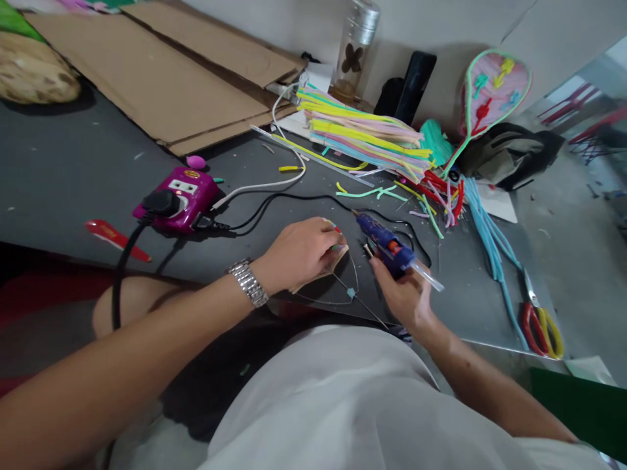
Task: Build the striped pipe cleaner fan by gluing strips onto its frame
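Observation:
My right hand is wrapped round a dark blue hot glue gun, with a clear glue stick protruding from its back end. The gun's nozzle points up and left, away from me. My left hand, a metal watch on its wrist, is closed with fingertips bent down over a small tan-edged piece at the table's near edge. Most of that piece is hidden under the hand. A thin wire loop and a straight wire extend from it, with a pale blue star on them.
A purple power adapter with cords lies left, near a red-handled tool. Cardboard sheets, a bundle of pipe cleaners, a glass bottle and a fan-shaped craft stand behind. Scissors lie at the right edge.

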`<state>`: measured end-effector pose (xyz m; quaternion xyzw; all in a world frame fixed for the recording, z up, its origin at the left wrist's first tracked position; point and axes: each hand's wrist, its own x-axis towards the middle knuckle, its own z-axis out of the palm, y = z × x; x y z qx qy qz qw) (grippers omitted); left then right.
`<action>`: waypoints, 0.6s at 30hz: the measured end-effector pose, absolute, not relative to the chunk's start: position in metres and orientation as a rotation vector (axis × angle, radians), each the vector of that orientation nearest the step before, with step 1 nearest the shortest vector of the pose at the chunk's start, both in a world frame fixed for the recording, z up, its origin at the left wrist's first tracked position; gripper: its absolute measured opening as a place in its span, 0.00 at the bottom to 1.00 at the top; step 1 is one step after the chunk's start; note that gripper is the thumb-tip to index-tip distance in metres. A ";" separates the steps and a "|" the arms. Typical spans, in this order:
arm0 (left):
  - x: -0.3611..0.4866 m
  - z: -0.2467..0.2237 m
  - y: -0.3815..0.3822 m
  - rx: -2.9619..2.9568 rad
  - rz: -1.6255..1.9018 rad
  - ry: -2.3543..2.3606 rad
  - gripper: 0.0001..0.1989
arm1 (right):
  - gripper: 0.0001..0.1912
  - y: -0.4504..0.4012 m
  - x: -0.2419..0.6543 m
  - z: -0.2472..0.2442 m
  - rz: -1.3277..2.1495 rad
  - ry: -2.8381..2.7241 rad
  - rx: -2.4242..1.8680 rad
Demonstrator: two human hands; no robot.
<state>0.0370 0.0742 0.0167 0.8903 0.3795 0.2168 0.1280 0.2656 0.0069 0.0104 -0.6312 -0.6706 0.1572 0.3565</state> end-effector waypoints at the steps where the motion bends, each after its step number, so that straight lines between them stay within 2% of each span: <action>1: 0.039 0.018 0.078 2.581 0.589 1.095 0.11 | 0.08 0.000 0.272 0.014 0.390 -1.760 -1.626; 4: 0.042 0.021 0.089 2.549 0.461 1.059 0.11 | 0.07 -0.020 0.290 0.023 0.311 -1.915 -1.570; 9: 0.043 0.021 0.101 2.533 0.381 1.003 0.08 | 0.11 -0.035 0.305 0.024 0.286 -2.169 -1.344; 11: 0.044 0.022 0.103 2.551 0.369 0.982 0.08 | 0.10 -0.035 0.305 0.022 0.253 -2.207 -1.301; 14: 0.046 0.024 0.104 2.549 0.350 0.975 0.11 | 0.07 -0.034 0.300 0.022 0.187 -2.249 -1.322; 18: 0.049 0.024 0.105 2.540 0.314 1.014 0.13 | 0.10 -0.032 0.294 0.024 0.091 -2.356 -1.392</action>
